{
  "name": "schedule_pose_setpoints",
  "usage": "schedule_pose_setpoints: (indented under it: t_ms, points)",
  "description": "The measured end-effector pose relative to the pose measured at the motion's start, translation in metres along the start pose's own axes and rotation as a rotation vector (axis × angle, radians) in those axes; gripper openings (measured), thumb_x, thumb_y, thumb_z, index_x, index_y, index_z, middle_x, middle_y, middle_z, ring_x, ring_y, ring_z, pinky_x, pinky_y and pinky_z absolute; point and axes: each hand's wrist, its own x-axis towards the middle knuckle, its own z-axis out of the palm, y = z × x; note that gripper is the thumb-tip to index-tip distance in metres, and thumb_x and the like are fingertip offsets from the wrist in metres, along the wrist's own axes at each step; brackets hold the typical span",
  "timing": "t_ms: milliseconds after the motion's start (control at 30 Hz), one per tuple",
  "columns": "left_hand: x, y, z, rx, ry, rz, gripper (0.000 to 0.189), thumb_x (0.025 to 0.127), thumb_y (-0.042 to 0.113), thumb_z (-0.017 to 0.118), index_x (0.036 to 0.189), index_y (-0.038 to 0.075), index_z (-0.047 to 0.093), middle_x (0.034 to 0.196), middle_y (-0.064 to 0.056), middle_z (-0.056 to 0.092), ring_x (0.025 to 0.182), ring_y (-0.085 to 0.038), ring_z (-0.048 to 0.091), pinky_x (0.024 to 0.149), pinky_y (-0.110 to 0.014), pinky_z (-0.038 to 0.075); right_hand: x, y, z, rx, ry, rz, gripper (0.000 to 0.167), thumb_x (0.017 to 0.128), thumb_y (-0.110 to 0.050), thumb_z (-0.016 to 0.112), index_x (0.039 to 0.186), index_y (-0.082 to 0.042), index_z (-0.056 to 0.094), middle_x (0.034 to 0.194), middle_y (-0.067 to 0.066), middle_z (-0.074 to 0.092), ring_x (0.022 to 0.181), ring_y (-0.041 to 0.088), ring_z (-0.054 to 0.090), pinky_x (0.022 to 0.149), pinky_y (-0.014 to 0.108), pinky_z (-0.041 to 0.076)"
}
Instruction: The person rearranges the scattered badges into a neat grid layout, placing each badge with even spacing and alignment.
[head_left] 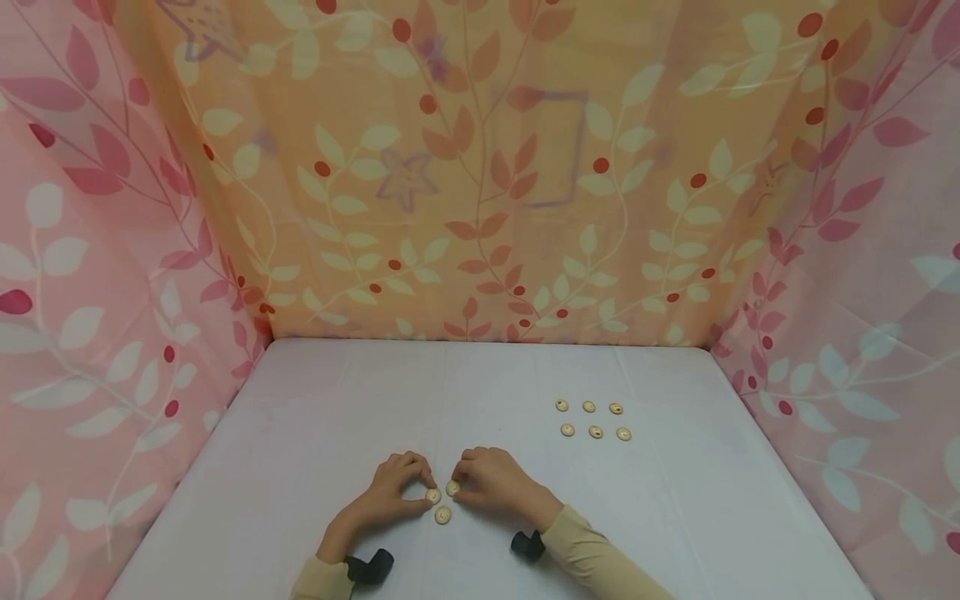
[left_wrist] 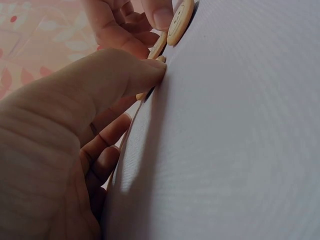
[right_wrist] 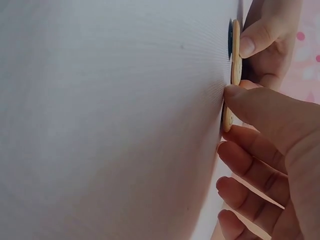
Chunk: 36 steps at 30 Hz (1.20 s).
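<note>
Three small round wooden discs lie close together near the front of the table. My left hand (head_left: pixel 393 492) pinches the left disc (head_left: pixel 433 496) by its edge between thumb and index finger. Opposite it, my right hand (head_left: pixel 495 482) pinches the right disc (head_left: pixel 453 488) the same way. The third disc (head_left: pixel 442 515) lies flat just in front of these two, nearer to me, with a small dark mark on its face. In the left wrist view a disc (left_wrist: pixel 181 22) shows a ring line and small marks; fingers partly cover the others.
Farther back on the right, several similar discs (head_left: pixel 596 432) lie in two short rows on the white table (head_left: pixel 360 392). Patterned curtains (head_left: pixel 480 250) stand at the table's back and sides. Each wrist wears a black device (head_left: pixel 527 547).
</note>
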Motion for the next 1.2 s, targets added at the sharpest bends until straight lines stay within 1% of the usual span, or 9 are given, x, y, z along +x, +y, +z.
schedule_pose_setpoints:
  t_ms: [233, 400, 467, 633, 733, 1000, 1200]
  points:
    - [0.000, -0.001, 0.001, 0.009, 0.004, 0.010, 0.019, 0.075, 0.036, 0.074, 0.085, 0.038, 0.058, 0.105, 0.019, 0.048, 0.100, -0.010, 0.039, 0.086, -0.043, 0.027, -0.001, -0.002, -0.002, -0.070, 0.029, -0.042, 0.015, 0.079, -0.039, 0.070, 0.085, -0.025, 0.070, 0.077, -0.016, 0.056, 0.069, -0.001, 0.048, 0.059, 0.016, 0.035]
    - [0.000, -0.001, 0.001, 0.008, 0.004, 0.007, 0.020, 0.075, 0.036, 0.074, 0.085, 0.038, 0.058, 0.105, 0.019, 0.048, 0.101, -0.010, 0.039, 0.087, -0.044, 0.027, 0.000, -0.006, -0.001, -0.171, 0.036, -0.065, 0.014, 0.079, -0.040, 0.068, 0.083, -0.026, 0.069, 0.074, -0.016, 0.054, 0.066, 0.001, 0.048, 0.057, 0.018, 0.034]
    - [0.000, -0.001, 0.001, 0.001, 0.001, 0.001, 0.019, 0.075, 0.035, 0.074, 0.086, 0.037, 0.058, 0.106, 0.019, 0.048, 0.101, -0.010, 0.039, 0.087, -0.044, 0.027, 0.000, -0.006, -0.001, -0.190, 0.037, -0.069, 0.014, 0.079, -0.040, 0.068, 0.083, -0.026, 0.069, 0.073, -0.016, 0.053, 0.066, 0.001, 0.048, 0.056, 0.018, 0.034]
    - [0.000, 0.000, 0.001, -0.016, -0.007, -0.009, 0.019, 0.075, 0.034, 0.074, 0.086, 0.036, 0.058, 0.107, 0.018, 0.048, 0.101, -0.011, 0.039, 0.087, -0.045, 0.027, -0.001, -0.006, -0.002, -0.155, 0.028, -0.036, 0.013, 0.079, -0.038, 0.068, 0.083, -0.026, 0.070, 0.073, -0.016, 0.054, 0.064, 0.001, 0.048, 0.056, 0.018, 0.034]
    - [0.000, -0.001, 0.001, -0.005, -0.005, -0.004, 0.019, 0.075, 0.035, 0.074, 0.086, 0.036, 0.058, 0.107, 0.018, 0.049, 0.101, -0.011, 0.039, 0.086, -0.044, 0.027, -0.003, -0.004, -0.002, -0.136, 0.029, -0.021, 0.013, 0.080, -0.039, 0.068, 0.084, -0.027, 0.070, 0.074, -0.016, 0.055, 0.064, -0.001, 0.048, 0.057, 0.017, 0.034]
    - [-0.001, -0.002, 0.002, 0.006, 0.005, 0.004, 0.020, 0.074, 0.033, 0.074, 0.085, 0.036, 0.058, 0.106, 0.019, 0.048, 0.100, -0.010, 0.039, 0.086, -0.044, 0.028, -0.010, 0.002, -0.001, -0.094, 0.050, 0.000, 0.014, 0.081, -0.039, 0.066, 0.086, -0.027, 0.070, 0.077, -0.017, 0.056, 0.067, -0.002, 0.048, 0.060, 0.017, 0.035]
    - [-0.001, 0.000, 0.001, 0.003, 0.006, -0.002, 0.021, 0.074, 0.033, 0.074, 0.085, 0.036, 0.057, 0.106, 0.018, 0.049, 0.101, -0.010, 0.040, 0.087, -0.044, 0.027, -0.016, 0.009, -0.003, -0.093, 0.072, 0.019, 0.013, 0.080, -0.039, 0.066, 0.084, -0.026, 0.070, 0.077, -0.016, 0.057, 0.067, -0.001, 0.049, 0.061, 0.019, 0.038]
